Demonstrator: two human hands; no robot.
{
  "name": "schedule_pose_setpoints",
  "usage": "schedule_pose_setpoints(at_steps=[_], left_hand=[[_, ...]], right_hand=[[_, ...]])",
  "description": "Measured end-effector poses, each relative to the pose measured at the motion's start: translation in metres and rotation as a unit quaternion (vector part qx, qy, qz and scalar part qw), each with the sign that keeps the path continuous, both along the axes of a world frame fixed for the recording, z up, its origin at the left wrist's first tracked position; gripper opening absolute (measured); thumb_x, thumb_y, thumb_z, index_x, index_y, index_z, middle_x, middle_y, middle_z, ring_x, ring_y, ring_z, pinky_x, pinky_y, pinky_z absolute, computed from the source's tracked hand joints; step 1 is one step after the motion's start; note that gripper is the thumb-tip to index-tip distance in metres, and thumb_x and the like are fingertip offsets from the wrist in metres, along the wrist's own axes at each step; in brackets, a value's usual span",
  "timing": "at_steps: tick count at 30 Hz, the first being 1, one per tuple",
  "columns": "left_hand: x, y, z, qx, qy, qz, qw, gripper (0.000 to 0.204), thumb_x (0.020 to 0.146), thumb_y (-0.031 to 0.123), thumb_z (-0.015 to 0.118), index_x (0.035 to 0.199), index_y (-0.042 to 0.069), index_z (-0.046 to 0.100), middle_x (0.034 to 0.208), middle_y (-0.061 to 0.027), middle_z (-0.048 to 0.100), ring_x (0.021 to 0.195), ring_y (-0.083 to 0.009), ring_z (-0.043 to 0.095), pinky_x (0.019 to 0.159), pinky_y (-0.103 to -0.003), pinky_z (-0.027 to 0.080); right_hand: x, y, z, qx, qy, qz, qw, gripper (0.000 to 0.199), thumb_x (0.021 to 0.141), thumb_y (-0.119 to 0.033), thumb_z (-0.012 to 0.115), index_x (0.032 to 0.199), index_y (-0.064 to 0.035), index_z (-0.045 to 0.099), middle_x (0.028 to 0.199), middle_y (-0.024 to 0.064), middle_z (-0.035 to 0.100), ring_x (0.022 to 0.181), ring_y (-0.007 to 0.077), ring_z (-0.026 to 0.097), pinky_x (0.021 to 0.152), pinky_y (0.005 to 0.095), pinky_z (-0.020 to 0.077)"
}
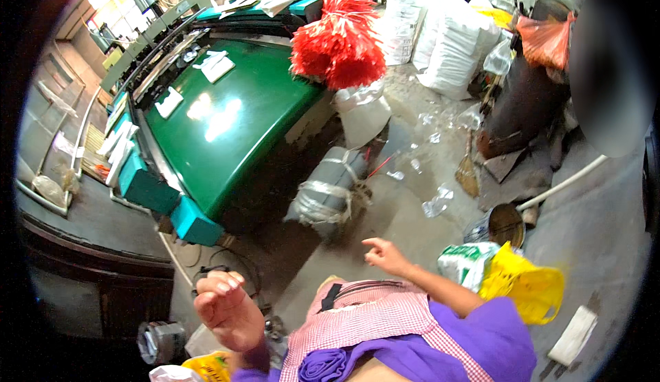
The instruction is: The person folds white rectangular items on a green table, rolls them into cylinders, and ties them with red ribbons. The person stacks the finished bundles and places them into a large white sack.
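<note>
My left hand (pixel 230 311) is raised at the lower left, its fingers loosely bent and off the palm, with nothing visible in it. Over the floor in front of my body is my right hand (pixel 387 256); its index finger points out to the left, the others are partly curled, and I see nothing held. Nearest ahead of both hands lies a grey padded bundle (pixel 328 186) wrapped with clear tape. Beyond it, a large bunch of red plastic strips (pixel 339 42) rests at the corner of a green machine cover (pixel 240 107).
White sacks (pixel 454 45) stand at the back. On the right are a dark cylinder (pixel 522 110), a small broom (pixel 467 172), a metal bucket (pixel 505 225) and a yellow plastic bag (pixel 522 286). Plastic scraps (pixel 437 202) litter the floor. Teal boxes (pixel 194 220) edge the machine.
</note>
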State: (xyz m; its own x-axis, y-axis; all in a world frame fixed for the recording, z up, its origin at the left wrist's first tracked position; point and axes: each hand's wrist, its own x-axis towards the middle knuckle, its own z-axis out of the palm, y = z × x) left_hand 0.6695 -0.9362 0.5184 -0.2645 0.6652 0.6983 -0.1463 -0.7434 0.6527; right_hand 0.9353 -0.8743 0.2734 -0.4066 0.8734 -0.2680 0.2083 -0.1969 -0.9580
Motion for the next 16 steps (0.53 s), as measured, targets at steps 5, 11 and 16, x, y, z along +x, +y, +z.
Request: schedule_pose_setpoints(at_steps=[5,11,16], left_hand=[[0.128,0.138,0.047,0.174,-0.077,-0.11,0.976,0.009,0.087,0.024,0.059,0.09,0.015,0.058,0.087,0.0015,0.053,0.081,-0.0151,0.052,0.071,-0.032,0.043],[0.209,0.355,0.033,0.329,-0.066,-0.385,0.86,0.02,0.09,0.024,0.058,0.107,0.017,0.064,0.115,0.0069,0.057,0.102,-0.0145,0.052,0.089,-0.036,0.04],[0.28,0.566,0.048,0.36,-0.078,-0.439,0.819,0.016,0.088,0.019,0.06,0.102,0.016,0.065,0.107,0.0047,0.059,0.098,-0.0146,0.053,0.087,-0.036,0.041]], right_hand=[[0.07,0.118,-0.002,0.122,-0.164,0.06,0.977,0.046,0.083,-0.018,0.061,0.126,-0.007,0.05,0.082,0.0151,0.065,0.071,0.0274,0.062,0.066,0.0378,0.0496],[0.29,0.235,-0.133,0.073,-0.451,-0.082,0.886,0.051,0.078,-0.023,0.064,0.125,-0.0087,0.052,0.08,0.018,0.064,0.072,0.0304,0.062,0.067,0.0395,0.0495],[0.508,0.17,-0.219,-0.068,-0.572,-0.18,0.797,0.024,0.073,-0.018,0.06,0.085,0.0024,0.065,0.08,0.0215,0.065,0.077,0.035,0.064,0.07,0.0423,0.0492]])
